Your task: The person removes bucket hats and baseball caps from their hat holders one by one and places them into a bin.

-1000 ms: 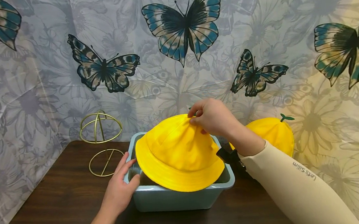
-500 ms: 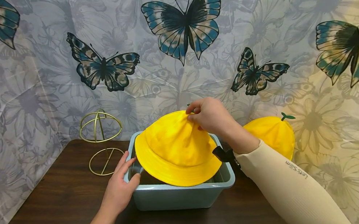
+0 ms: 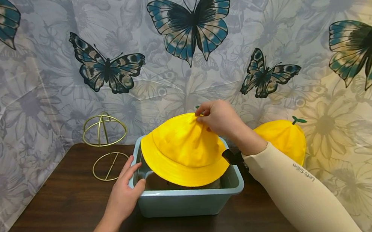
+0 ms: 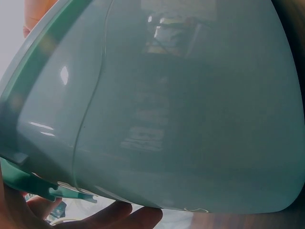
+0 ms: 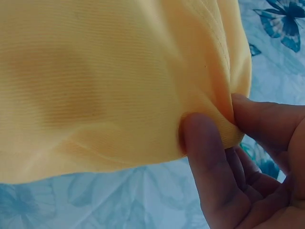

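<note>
In the head view a yellow bucket hat (image 3: pixel 183 150) hangs tilted over the bin, brim toward me. My right hand (image 3: pixel 218 118) pinches its crown near the top between thumb and fingers; a bit of green shows behind that hand. The right wrist view shows the yellow fabric (image 5: pixel 105 90) bunched at the pinch. My left hand (image 3: pixel 122 192) holds the left rim of a blue-green plastic bin (image 3: pixel 188 202), thumb over the rim at the near corner and fingers along the outer side. The left wrist view shows the bin's wall (image 4: pixel 190 119). Something brown, partly hidden, shows inside.
A second yellow hat (image 3: pixel 284 139) with a green sprout on top stands at the right, partly behind my right arm. A gold wire stand (image 3: pixel 104 137) stands on the dark wooden table (image 3: pixel 61 197) at the back left. A butterfly-patterned cloth (image 3: pixel 183 89) hangs behind.
The hat has risen a little with my right hand, and its brim now sits higher, showing more of the bin's inside. My left hand has stayed on the rim.
</note>
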A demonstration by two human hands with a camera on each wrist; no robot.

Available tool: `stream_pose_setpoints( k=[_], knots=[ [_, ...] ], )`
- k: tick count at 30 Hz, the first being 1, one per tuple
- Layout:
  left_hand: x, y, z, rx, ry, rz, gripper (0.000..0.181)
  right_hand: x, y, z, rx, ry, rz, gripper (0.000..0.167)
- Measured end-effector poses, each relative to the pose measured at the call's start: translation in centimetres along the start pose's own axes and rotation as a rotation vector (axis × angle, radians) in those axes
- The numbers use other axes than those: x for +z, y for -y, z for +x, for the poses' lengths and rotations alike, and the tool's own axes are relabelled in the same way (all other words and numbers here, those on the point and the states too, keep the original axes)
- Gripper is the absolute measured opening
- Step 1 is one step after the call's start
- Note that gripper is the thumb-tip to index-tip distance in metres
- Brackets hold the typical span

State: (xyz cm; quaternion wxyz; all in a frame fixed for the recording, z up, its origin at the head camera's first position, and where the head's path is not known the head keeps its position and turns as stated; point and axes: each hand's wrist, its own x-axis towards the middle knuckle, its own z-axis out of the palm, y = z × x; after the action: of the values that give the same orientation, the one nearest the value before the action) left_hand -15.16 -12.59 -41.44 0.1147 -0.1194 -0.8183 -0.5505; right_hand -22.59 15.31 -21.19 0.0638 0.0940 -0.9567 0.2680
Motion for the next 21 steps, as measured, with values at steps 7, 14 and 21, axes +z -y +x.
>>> stream_pose_setpoints(
  k=[7,14,21],
  knots=[
    [0.0,0.0,0.0,-0.003,0.004,0.004,0.047,1.0,-0.8,-0.2,-0.042,0.013,-0.012,0.010],
    [0.0,0.0,0.0,-0.002,0.005,0.001,0.049,2.6,-0.9,-1.2,-0.047,0.044,-0.019,0.008],
    [0.1,0.1,0.1,-0.002,0.005,0.007,0.050,4.5,-1.8,-1.6,-0.036,0.083,-0.018,0.010]
  ],
)
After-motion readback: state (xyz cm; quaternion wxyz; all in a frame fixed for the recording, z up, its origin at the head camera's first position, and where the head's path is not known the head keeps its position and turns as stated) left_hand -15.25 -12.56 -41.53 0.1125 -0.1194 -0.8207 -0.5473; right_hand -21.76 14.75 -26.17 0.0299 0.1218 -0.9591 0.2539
